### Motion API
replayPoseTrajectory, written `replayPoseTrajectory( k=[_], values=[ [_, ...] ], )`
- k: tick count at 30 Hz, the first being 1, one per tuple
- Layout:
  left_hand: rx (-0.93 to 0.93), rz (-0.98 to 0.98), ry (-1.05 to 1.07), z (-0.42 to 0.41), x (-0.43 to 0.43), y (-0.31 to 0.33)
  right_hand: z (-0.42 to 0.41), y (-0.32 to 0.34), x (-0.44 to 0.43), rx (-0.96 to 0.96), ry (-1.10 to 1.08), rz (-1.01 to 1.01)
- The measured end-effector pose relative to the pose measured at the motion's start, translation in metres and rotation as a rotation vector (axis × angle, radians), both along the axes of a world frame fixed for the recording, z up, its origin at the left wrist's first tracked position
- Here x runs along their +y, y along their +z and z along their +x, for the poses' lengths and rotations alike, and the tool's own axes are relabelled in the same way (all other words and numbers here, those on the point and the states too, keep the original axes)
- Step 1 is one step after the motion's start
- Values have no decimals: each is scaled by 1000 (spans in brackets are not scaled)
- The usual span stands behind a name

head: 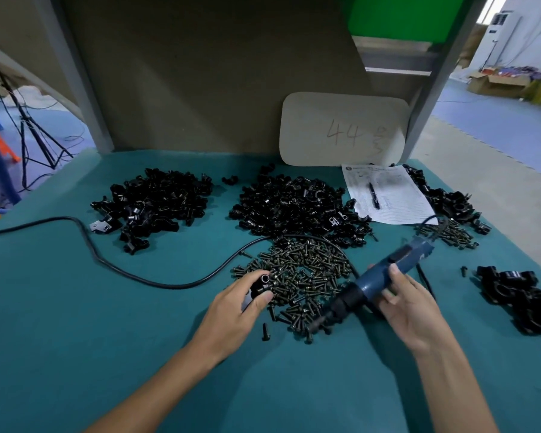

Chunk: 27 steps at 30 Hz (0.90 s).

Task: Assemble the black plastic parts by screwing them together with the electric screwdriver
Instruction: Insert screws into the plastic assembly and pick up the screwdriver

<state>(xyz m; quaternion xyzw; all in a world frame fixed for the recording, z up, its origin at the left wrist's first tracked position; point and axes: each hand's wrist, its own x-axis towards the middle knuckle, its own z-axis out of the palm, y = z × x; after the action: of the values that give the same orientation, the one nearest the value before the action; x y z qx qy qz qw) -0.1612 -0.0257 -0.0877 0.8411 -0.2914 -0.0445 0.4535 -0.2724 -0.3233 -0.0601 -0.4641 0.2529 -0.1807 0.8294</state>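
Left fingers (pixel 263 297) pinch black part (pixel 260 286); right fingers (pixel 396 275) wrap screwdriver (pixel 374 282).

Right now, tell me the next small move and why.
Probably lift one screw from the pile of dark screws on the bit: the right hand holds the blue electric screwdriver tip-down in them, while the left hand grips a black plastic part, hole up.

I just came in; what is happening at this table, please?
A person is assembling black plastic parts at a green table. The left hand grips one black part beside the screw pile. The right hand holds the blue electric screwdriver, its tip pointing down at the screws. Behind lie heaps of parts.
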Motion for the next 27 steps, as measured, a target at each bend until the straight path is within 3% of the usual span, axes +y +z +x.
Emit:
replayPoseTrajectory(
  k=[7,15,27],
  values=[
    [-3,49,-21,-1,0,1,17,-4,24,-89,-119,276],
    [-68,145,-81,0,0,-7,18,-8,33,-149,-162,315],
    [-64,125,-98,0,0,-7,16,-5,39,-147,-130,323]
  ],
)
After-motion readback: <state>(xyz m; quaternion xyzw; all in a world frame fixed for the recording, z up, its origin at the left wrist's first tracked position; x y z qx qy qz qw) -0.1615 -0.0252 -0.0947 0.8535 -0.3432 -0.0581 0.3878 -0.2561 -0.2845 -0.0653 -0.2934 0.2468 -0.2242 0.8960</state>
